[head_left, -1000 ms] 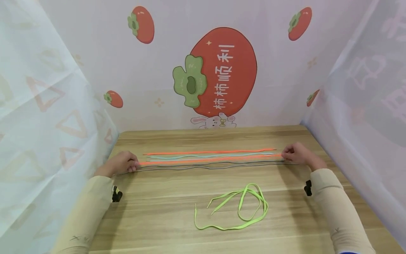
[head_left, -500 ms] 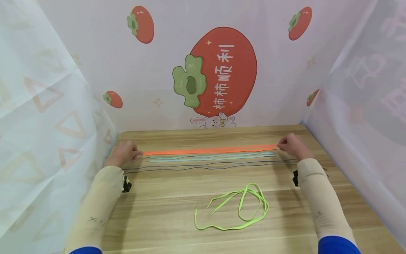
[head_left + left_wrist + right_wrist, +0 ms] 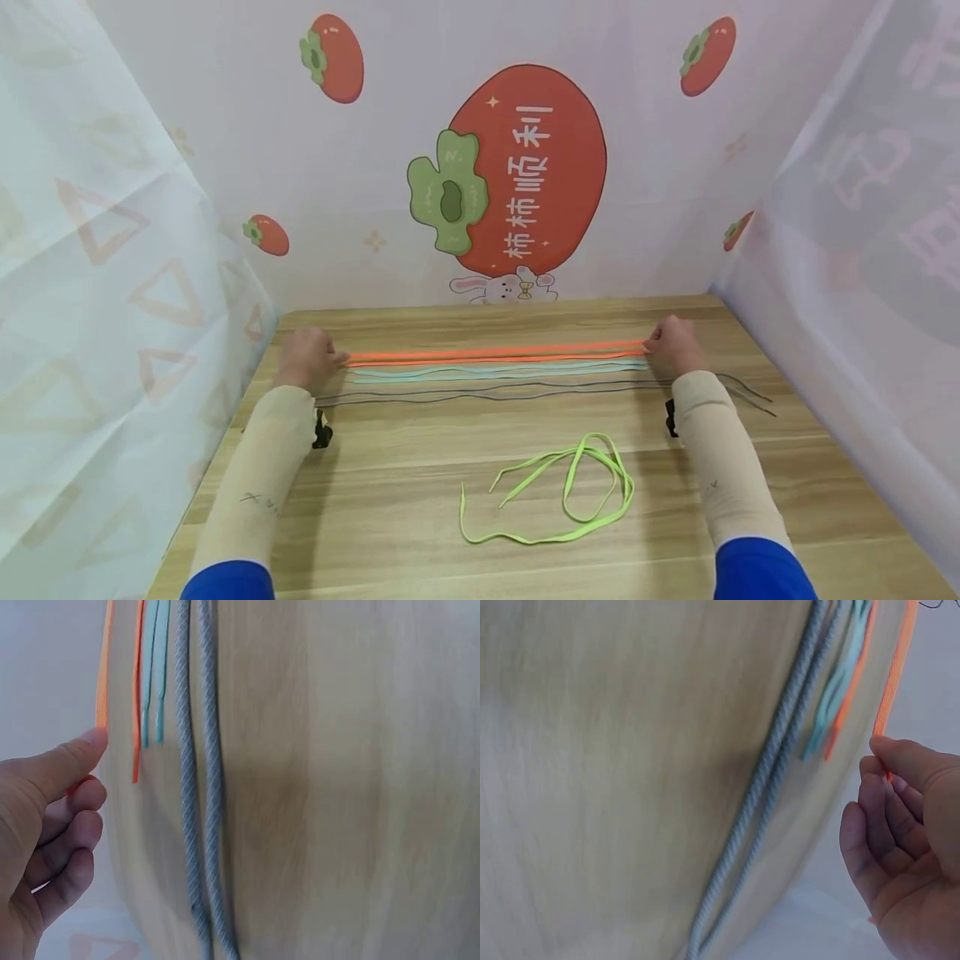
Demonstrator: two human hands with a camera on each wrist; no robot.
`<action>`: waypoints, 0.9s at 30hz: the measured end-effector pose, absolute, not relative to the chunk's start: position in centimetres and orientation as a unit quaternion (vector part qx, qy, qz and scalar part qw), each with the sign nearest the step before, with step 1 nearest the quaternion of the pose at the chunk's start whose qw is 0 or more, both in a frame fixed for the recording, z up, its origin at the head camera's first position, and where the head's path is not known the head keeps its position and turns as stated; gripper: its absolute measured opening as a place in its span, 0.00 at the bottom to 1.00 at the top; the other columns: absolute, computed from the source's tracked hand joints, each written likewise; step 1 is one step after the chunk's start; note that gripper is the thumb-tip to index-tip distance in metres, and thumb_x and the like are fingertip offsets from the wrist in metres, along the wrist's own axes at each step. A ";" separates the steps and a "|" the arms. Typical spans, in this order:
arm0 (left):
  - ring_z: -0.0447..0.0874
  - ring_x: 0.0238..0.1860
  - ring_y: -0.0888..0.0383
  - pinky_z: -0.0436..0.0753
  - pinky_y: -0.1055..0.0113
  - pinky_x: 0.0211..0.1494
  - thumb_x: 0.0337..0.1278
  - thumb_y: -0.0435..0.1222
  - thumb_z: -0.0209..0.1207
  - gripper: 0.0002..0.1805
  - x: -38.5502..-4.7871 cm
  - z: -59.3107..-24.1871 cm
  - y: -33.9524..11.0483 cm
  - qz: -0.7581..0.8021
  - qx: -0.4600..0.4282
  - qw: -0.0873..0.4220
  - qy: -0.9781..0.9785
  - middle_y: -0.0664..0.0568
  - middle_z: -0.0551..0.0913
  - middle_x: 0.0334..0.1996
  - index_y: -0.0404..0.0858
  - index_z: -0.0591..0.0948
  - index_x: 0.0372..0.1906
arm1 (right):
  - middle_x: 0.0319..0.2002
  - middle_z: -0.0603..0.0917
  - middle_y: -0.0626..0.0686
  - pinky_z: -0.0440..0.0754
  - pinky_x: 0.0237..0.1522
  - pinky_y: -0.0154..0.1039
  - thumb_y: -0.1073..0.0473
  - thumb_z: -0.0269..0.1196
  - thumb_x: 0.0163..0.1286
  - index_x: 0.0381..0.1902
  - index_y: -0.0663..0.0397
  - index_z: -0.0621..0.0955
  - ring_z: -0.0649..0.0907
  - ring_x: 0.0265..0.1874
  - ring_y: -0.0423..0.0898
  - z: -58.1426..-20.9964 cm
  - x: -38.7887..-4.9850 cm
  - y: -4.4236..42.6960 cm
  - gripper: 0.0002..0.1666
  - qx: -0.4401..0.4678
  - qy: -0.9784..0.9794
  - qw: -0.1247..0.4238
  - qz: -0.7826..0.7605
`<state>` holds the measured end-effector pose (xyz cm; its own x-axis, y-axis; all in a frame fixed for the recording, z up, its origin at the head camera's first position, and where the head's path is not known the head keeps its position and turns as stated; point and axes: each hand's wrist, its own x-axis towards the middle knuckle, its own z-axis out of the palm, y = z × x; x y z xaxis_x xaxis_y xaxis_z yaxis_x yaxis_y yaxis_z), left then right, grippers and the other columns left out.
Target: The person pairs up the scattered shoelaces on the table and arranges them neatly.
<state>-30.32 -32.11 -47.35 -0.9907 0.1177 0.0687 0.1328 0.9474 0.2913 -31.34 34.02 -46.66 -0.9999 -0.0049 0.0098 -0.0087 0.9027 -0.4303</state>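
Both hands hold one flat orange shoelace (image 3: 495, 350) stretched straight across the far part of the table. My left hand (image 3: 309, 358) pinches its left end between thumb and forefinger, as the left wrist view shows. At the other end, my right hand (image 3: 907, 832) pinches the lace between thumb and fingers. A second orange shoelace (image 3: 136, 697) lies close alongside, nearer to me. Then come two mint shoelaces (image 3: 162, 667), roughly parallel, and two longer grey round shoelaces (image 3: 480, 392). The grey laces run partly beneath the forearms in the head view.
A lime-green shoelace (image 3: 626, 500) lies loosely looped on the wooden table (image 3: 375, 517), nearer to me. White printed sheeting (image 3: 360, 167) stands behind the table and along both sides. A small black device (image 3: 322, 429) sits at the left wrist, another (image 3: 671, 417) at the right.
The held orange shoelace has moved away from me, from in front of the mint laces across to the far side of the other orange one. Both hands moved with it and slightly inward.
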 end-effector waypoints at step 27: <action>0.59 0.13 0.61 0.63 0.67 0.17 0.73 0.40 0.64 0.31 -29.7 -47.5 -31.6 -0.196 -0.030 0.002 -0.980 0.59 0.58 0.10 0.45 0.65 0.11 | 0.14 0.60 0.44 0.64 0.19 0.36 0.58 0.62 0.77 0.15 0.50 0.63 0.63 0.15 0.40 -47.7 -31.7 33.4 0.30 -0.015 -0.982 -0.017 0.187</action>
